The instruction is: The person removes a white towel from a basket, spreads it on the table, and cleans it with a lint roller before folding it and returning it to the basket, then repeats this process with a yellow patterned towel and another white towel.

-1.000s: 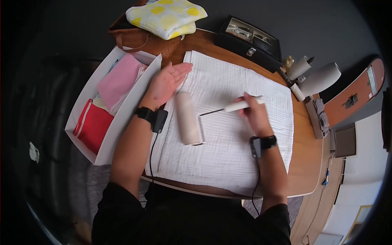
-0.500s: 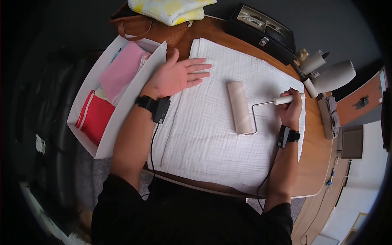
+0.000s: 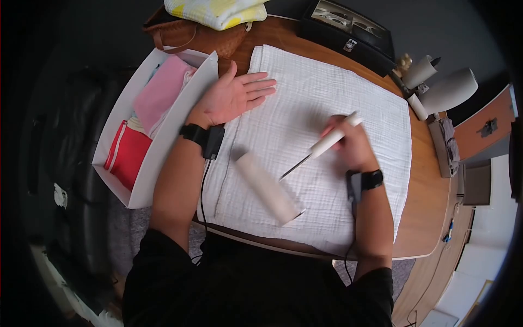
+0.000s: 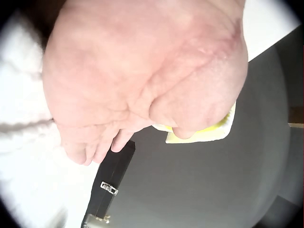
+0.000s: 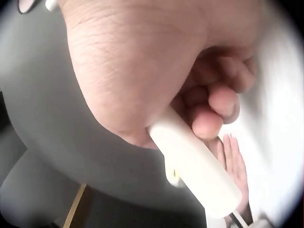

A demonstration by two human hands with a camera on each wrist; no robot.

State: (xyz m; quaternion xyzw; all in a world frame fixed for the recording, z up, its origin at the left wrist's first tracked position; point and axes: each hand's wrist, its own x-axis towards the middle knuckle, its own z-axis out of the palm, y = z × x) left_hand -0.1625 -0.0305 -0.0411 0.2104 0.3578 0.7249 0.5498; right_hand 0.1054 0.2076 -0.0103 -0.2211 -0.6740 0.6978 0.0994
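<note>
In the head view a white crinkled cloth [image 3: 321, 87] lies spread over the wooden table. My right hand [image 3: 354, 144] grips the white handle [image 3: 328, 141] of a lint roller; in the right wrist view the fingers curl round that handle [image 5: 197, 166]. Its pale, motion-blurred roll [image 3: 267, 188] slants over the cloth's front left part, joined to the handle by a thin metal rod. My left hand [image 3: 234, 98] lies palm up at the cloth's left edge with fingers straight, holding nothing. The left wrist view is mostly filled by the left palm [image 4: 142, 71].
Left of the cloth, a white box [image 3: 144, 174] holds folded pink and red cloths. Behind it is a brown woven bag [image 3: 210, 43] with a yellow-spotted cloth [image 3: 218, 13] on top. A black glasses case [image 3: 348, 41] stands at the back; a mirror [image 3: 485, 131] is at right.
The roller first went right across the cloth, then back left and nearer the body, its roll now turned more slantwise. The left hand's fingers spread, and it has stayed near the cloth's left edge.
</note>
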